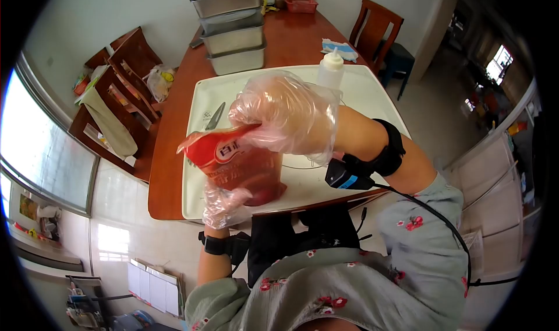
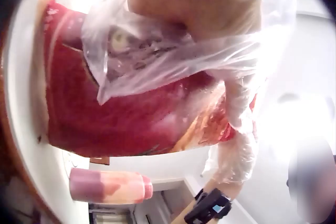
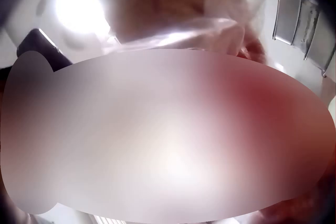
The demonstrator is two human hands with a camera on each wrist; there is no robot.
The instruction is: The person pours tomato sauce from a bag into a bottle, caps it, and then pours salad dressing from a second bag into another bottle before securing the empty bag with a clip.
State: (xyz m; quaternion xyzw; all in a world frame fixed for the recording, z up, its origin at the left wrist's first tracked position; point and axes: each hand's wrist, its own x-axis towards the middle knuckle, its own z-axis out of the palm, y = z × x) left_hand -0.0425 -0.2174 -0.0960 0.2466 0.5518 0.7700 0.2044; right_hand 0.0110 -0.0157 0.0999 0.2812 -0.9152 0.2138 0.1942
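A red printed pouch [image 1: 236,162] stands tilted over the front of a pale tray [image 1: 361,150]. My right hand [image 1: 282,112], in a clear plastic glove, pinches the pouch's upper edge. Lower down, my gloved left hand [image 1: 225,206] grips the pouch's near left side. In the left wrist view the pouch [image 2: 126,113] spans the middle, with the right hand's fingers [image 2: 239,103] at its far end. A pointed metal blade [image 1: 216,115] lies on the tray beyond the pouch. Most of the right wrist view is blurred out.
A squeeze bottle [image 1: 331,71] with a pale cap stands at the tray's back right. Stacked metal pans [image 1: 236,60] rise behind the tray on the wooden table [image 1: 291,37]. A blue and white packet [image 1: 339,49] lies at the right table edge. Wooden chairs [image 1: 378,31] flank the table.
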